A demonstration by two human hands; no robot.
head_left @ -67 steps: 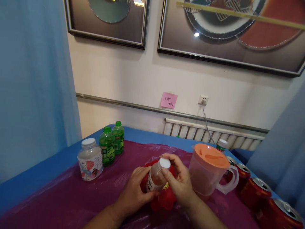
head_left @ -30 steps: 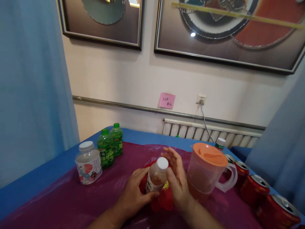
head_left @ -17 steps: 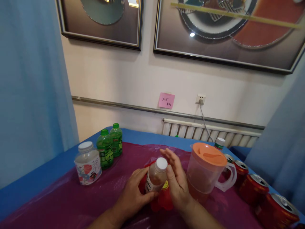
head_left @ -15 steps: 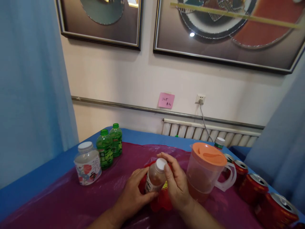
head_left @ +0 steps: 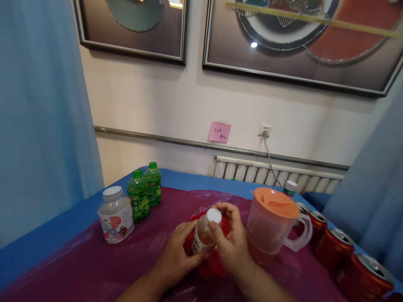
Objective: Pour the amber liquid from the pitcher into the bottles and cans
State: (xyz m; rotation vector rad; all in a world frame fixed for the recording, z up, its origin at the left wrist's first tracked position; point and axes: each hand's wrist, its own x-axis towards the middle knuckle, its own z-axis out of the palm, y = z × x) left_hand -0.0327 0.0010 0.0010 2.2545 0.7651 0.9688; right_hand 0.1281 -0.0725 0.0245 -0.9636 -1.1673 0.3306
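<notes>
A small clear bottle (head_left: 203, 235) with a white cap (head_left: 214, 215) and dark lettering is in front of me, tilted slightly to the right. My left hand (head_left: 178, 249) is wrapped round its body. With thumb and curled fingers, my right hand (head_left: 233, 241) grips the cap at its right side; the fingers behind it are partly hidden. Beneath the bottle lies a red scalloped dish (head_left: 212, 268), mostly covered by my hands. Right of my right hand stands a clear pitcher (head_left: 261, 235) with an orange lid and some reddish liquid low inside.
Left on the purple sheet (head_left: 141, 256) stand a white-capped jar (head_left: 116, 218) and two green bottles (head_left: 138, 197) (head_left: 153, 184). Several red cans (head_left: 335, 249) line the right edge, near another white-capped bottle (head_left: 290, 188). Blue curtains (head_left: 47, 105) hang at both sides.
My right thumb has moved left across the cap, and its fingers have curled in more behind it. My left hand keeps its hold on the bottle.
</notes>
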